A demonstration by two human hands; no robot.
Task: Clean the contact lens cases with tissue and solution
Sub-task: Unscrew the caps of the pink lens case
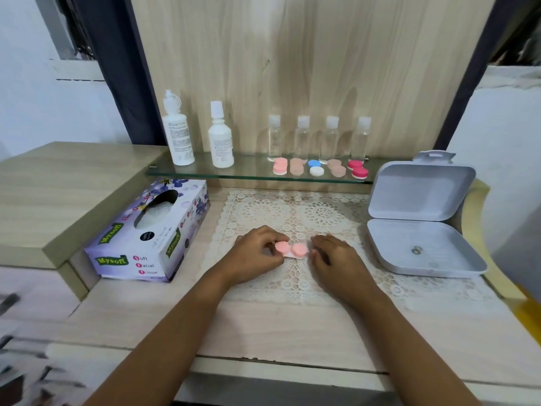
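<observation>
Pink case (pixel 289 251) on the lace mat (pixel 322 212), mid-tabletop (pixel 292 326): left hand (pixel 257 253) pinches the left cap (pixel 282 247) in its grip, right hand (pixel 333 256) rests loose and empty beside the right cap (pixel 299 249); steadying the base while unscrewing should prevent sliding.

Hemmed in left by tissue box (pixel 149 230), right by open grey case (pixel 421 230), behind by glass shelf (pixel 257 176) crowded with bottles (pixel 303 136) and lens cases (pixel 317 168); free over far lace mat (pixel 322 212) and near tabletop (pixel 263 326).
</observation>
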